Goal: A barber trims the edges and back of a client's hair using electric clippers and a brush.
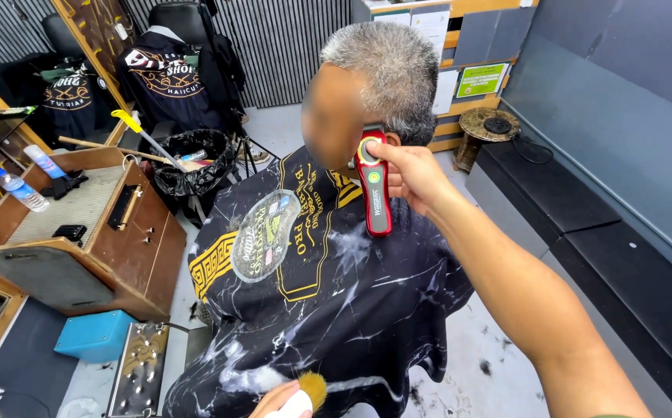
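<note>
Upright red clipper point(372, 186) beside ear

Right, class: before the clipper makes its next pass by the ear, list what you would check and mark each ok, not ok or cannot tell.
1. Right hand grips the red clipper firmly: ok.
2. Clipper head sits at the hairline by the ear: ok.
3. Blade running: cannot tell.
4. Cape covers shoulders and chest: ok.
5. Left hand has the brush ready, low over the cape: ok.
6. Head held upright: ok.
</note>
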